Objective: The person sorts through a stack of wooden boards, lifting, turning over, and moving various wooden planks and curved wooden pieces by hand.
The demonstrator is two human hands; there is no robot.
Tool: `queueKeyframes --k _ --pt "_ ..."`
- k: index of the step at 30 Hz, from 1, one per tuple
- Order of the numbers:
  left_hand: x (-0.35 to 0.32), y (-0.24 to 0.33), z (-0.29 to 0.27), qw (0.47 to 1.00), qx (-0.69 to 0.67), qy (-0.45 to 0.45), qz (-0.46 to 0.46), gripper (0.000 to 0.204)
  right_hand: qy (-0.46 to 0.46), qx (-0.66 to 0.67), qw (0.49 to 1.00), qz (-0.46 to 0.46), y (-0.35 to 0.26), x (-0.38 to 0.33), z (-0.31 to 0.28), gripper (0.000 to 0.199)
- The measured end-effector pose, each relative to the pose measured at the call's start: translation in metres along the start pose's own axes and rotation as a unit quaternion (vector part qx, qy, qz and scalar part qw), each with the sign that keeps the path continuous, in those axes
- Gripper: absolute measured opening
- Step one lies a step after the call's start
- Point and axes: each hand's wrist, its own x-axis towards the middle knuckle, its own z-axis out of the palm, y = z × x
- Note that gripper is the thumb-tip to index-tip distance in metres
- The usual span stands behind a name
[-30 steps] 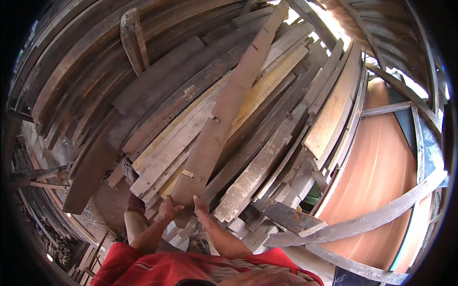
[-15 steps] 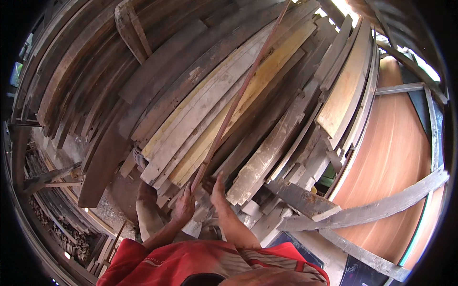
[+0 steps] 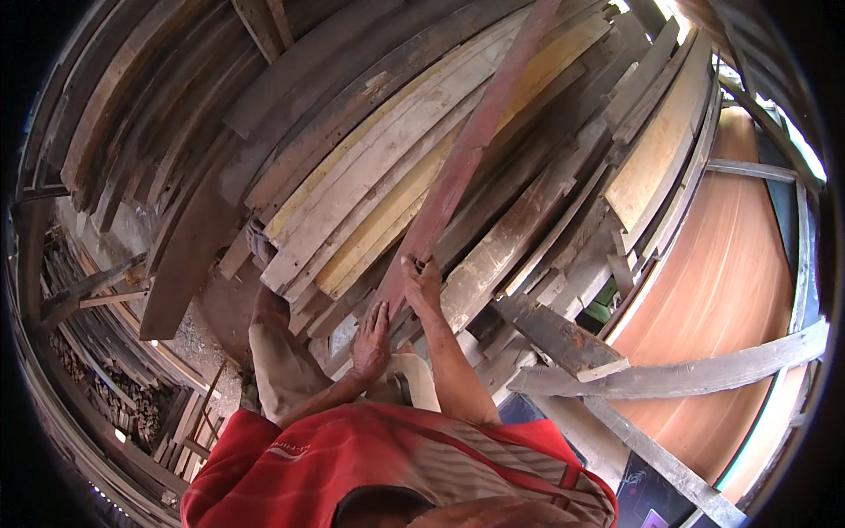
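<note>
A long reddish-brown plank [image 3: 447,180] slants from near my body up and away to the right, its broad face turned toward me. My left hand [image 3: 371,341] holds the near end, its fingers laid along the plank's face and the thumb hidden. Further up, my right hand [image 3: 422,283] is closed around the plank's right edge, with its fingers curled. Beneath the plank lies a stack of boards, among them a pale grey board [image 3: 352,189] and a yellowish board [image 3: 374,246].
Dark weathered planks [image 3: 141,114] are piled at the left. A smooth, reddish wood sheet [image 3: 704,264] stands at the right behind a grey crossbeam [image 3: 678,378]. A short timber block [image 3: 563,339] juts out near the stack. My knee [image 3: 286,356] is beside the boards.
The reddish plank has turned from its narrow edge to its broad face. My right hand has moved farther up along it and now grips its edge; the left stays near the close end.
</note>
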Motion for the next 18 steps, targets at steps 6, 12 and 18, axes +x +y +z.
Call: queueKeyframes --k 6,12,18 --pt "0.002 0.005 0.032 0.998 0.043 -0.034 0.012 0.076 0.006 0.035 0.996 0.076 0.015 -0.001 -0.022 0.046" --pt "0.004 0.011 0.026 0.997 0.080 0.017 0.007 0.083 -0.061 0.016 0.992 0.106 0.065 0.016 -0.033 0.052" --pt "0.023 -0.035 -0.043 0.999 -0.031 0.013 -0.042 0.094 -0.066 0.037 0.992 0.097 0.038 0.000 -0.029 0.060"
